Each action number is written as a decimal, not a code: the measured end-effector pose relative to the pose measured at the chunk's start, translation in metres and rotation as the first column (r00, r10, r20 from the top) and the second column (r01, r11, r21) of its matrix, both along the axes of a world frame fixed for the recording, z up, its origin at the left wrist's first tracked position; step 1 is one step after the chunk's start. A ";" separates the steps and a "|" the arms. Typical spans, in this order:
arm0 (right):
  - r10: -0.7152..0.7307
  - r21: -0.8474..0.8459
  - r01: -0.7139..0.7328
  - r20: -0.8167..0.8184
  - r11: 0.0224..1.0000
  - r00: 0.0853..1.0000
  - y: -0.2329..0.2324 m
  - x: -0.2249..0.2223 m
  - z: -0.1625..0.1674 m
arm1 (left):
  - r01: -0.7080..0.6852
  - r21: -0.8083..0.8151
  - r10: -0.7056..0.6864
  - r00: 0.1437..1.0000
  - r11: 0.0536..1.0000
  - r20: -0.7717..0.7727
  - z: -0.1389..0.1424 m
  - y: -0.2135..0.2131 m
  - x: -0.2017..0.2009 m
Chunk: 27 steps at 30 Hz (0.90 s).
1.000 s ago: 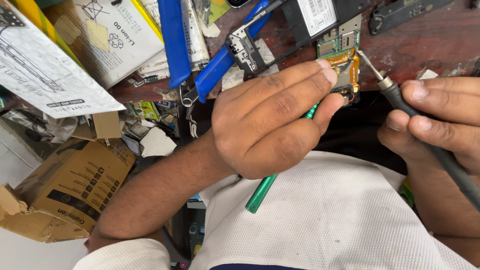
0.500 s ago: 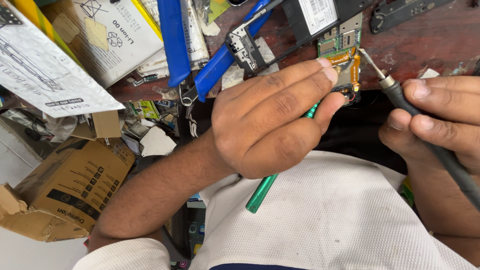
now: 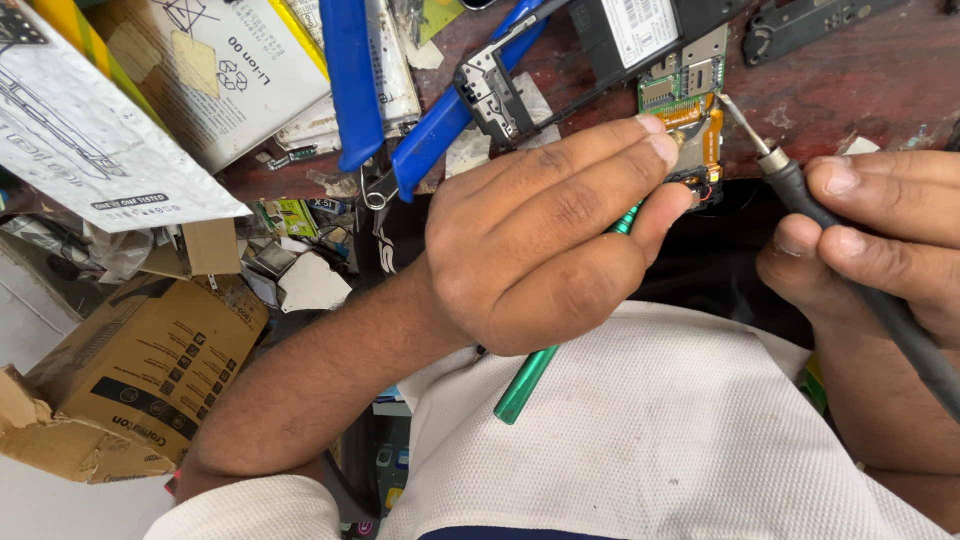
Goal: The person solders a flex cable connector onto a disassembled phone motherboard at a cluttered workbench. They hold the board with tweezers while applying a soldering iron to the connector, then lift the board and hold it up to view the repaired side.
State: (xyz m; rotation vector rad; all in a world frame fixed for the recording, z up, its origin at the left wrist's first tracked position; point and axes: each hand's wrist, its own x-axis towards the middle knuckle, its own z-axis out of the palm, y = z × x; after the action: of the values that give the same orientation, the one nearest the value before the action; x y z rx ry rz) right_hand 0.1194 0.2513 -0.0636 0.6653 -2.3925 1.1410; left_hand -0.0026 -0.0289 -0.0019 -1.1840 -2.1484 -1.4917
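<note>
Sitting at the near edge of the reddish-brown bench, roughly mid-span: small circuit board, green up top with an orange flex section below, partly overhanging toward the body. Long axis running roughly far-to-near, perpendicular to that edge. Pinned from the left by left hand, fingertips resting on the board's left side and lower end, fingers curled closed around a green-handled tool whose shaft exits under the palm and angles down-left across the white shirt; tool tip hidden behind the fingers, contact point not visible. Coming in from the right: soldering iron, metal tip touching or just beside the board's right edge near the orange flex, barrel slanting down-right. Gripped pencil-style by right hand, thumb and fingers closed tight on the dark handle, hand set well back from the tip. So left hand nearer, in direct contact; right hand reaching the board only through the iron. Just beyond on the bench: black phone frame with white label, blue-handled pliers left of it. Off the left corner: white papers and a cardboard box lower down.
</note>
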 end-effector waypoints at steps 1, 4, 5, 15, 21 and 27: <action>-0.010 0.001 0.010 0.005 1.000 1.000 0.000 0.001 0.000 | -0.003 0.003 0.003 1.000 1.000 -0.003 0.000 0.001 0.000; -0.035 0.010 0.035 0.018 0.999 0.999 -0.003 0.000 0.003 | -0.004 0.009 0.004 1.000 1.000 -0.008 -0.001 0.002 0.000; -0.042 0.010 0.041 0.034 0.999 0.999 -0.005 -0.002 0.005 | -0.004 0.010 0.004 1.000 1.000 -0.010 -0.002 0.002 0.000; -0.054 0.003 0.055 0.110 0.999 0.992 -0.020 -0.012 0.026 | -0.008 0.009 0.009 1.000 1.000 -0.016 -0.003 0.002 0.001; -0.011 -0.019 0.013 0.104 1.000 0.995 0.002 0.003 0.004 | -0.008 0.012 0.008 1.000 1.000 -0.017 -0.003 0.002 0.001; -0.026 -0.041 0.028 0.054 0.999 0.998 0.002 0.006 -0.001 | -0.003 0.015 0.003 1.000 1.000 -0.025 -0.003 0.002 -0.001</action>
State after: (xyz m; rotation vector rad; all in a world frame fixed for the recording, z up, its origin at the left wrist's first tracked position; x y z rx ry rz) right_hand 0.1258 0.2532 -0.0641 0.5940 -2.4078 1.2084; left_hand -0.0031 -0.0268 -0.0048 -1.1876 -2.1179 -1.4820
